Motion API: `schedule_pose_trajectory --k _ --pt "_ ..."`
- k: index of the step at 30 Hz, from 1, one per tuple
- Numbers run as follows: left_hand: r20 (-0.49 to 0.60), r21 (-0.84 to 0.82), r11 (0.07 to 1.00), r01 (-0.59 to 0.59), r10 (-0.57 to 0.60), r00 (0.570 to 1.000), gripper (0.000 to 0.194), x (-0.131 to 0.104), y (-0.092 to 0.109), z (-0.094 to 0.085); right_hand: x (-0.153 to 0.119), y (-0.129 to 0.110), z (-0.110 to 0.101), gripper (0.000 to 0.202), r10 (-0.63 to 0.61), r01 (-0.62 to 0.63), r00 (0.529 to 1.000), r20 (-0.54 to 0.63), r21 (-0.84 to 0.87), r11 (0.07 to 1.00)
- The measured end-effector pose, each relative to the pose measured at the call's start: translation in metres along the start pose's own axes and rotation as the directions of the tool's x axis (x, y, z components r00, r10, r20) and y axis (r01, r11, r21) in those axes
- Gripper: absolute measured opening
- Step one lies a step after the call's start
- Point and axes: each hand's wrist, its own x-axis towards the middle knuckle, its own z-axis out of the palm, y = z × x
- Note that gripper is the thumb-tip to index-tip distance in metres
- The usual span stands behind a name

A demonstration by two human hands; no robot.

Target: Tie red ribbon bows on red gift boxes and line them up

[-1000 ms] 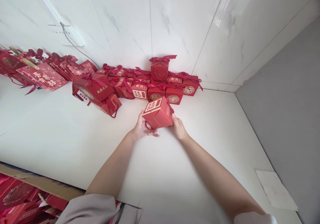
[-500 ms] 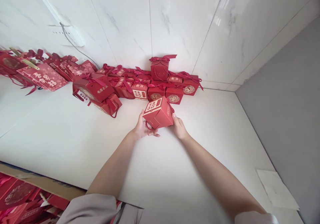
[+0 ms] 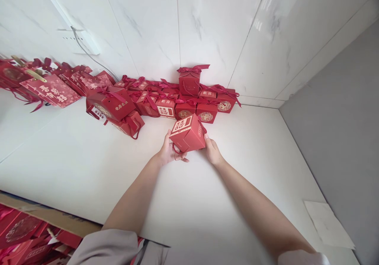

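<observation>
A red gift box with a cream printed panel and red rope handles is held between both hands, tilted above the white tabletop. My left hand supports it from the left and below, with a rope loop hanging by the fingers. On the opposite side, my right hand grips the box's right edge, thumb showing; its other fingers are mostly hidden behind the box. Just beyond stand rows of red gift boxes tied with ribbons, one ribboned box resting on top of them.
Left of the rows are two stacked red boxes and several pink-red printed bags. A cardboard carton full of red boxes stands at the lower left. A white paper sheet lies at the right edge, beside a grey panel.
</observation>
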Motion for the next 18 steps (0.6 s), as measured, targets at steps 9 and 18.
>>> schedule_pose_trajectory --k 9,18 --pt "-0.129 0.202 0.94 -0.276 0.305 0.944 0.064 0.009 -0.02 0.0 0.003 -0.004 -0.001 0.047 -0.003 0.022 0.991 -0.131 0.142 0.99" --pt "-0.138 0.579 0.683 -0.445 0.62 0.773 0.078 0.004 -0.022 0.013 0.013 0.011 -0.005 0.028 0.034 0.032 0.971 -0.236 0.267 0.963"
